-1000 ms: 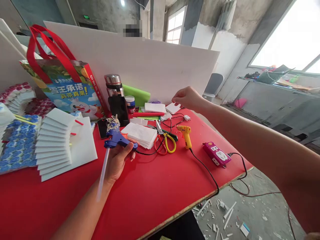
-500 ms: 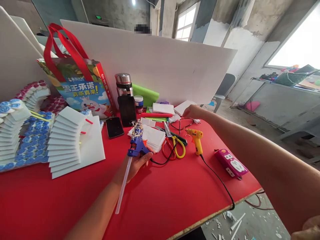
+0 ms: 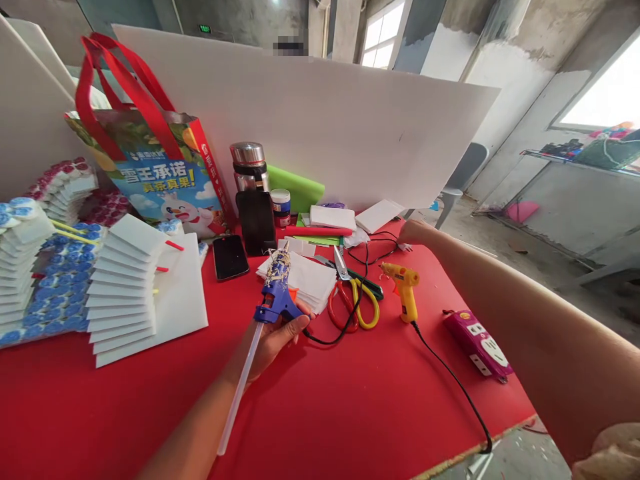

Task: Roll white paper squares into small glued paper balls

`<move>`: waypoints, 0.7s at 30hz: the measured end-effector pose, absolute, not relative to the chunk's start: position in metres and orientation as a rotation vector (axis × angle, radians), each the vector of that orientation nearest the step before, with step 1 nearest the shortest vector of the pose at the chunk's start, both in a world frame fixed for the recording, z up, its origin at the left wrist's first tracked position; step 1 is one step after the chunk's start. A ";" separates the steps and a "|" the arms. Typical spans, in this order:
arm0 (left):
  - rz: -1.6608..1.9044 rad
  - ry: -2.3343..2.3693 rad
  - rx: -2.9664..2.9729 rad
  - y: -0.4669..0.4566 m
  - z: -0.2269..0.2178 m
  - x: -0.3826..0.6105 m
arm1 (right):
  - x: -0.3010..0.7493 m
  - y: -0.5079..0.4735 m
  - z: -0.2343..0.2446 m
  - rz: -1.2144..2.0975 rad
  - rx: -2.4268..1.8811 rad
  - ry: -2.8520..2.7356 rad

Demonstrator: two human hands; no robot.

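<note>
My left hand [image 3: 280, 337] is closed round the handle of a blue hot glue gun [image 3: 276, 301], whose nozzle points away. A long clear glue stick [image 3: 241, 390] juts from its back end, and dried glue strands coat the front. My right hand [image 3: 416, 233] reaches to the far right of the table, right above the white plug [image 3: 404, 247] of a black cord. Its fingers bend downward and are mostly hidden, so their grip cannot be made out. A yellow glue gun [image 3: 404, 287] lies nearer, beside scissors [image 3: 367, 305] with red and yellow handles.
A magenta power strip [image 3: 479, 345] lies under my right forearm. White sheets [image 3: 305, 283], two phones [image 3: 231, 257], a thermos [image 3: 247, 167] and a printed bag [image 3: 165, 173] stand or lie behind. Fanned white boards [image 3: 125, 293] are at left. A tall white board [image 3: 320, 127] backs the table.
My right hand has moved right, from beside the white pads to above the plug. The left hand still holds the blue glue gun. The view has shifted slightly.
</note>
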State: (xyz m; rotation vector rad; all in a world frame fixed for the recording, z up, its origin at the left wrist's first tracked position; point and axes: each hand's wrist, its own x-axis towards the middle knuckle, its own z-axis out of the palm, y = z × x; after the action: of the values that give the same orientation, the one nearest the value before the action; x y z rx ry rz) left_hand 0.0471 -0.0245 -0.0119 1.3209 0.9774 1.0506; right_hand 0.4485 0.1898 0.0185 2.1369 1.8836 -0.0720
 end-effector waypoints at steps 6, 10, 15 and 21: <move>1.039 0.972 1.312 -0.022 -0.012 0.046 | 0.445 0.194 0.013 -0.196 2.162 1.795; 1.069 0.961 1.285 -0.021 -0.013 0.044 | 0.446 0.183 0.033 -0.083 2.289 1.810; 1.104 0.885 1.215 -0.019 -0.015 0.041 | 0.463 0.157 0.083 0.266 2.562 1.784; 1.300 0.811 1.085 -0.015 -0.015 0.041 | 0.504 0.115 0.139 0.365 2.915 1.774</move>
State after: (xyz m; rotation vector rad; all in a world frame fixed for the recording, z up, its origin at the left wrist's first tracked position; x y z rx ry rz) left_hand 0.0410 -0.0151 -0.0150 1.0852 0.8108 1.3005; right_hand 0.5042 0.1154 0.1390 2.9149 1.7739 0.3654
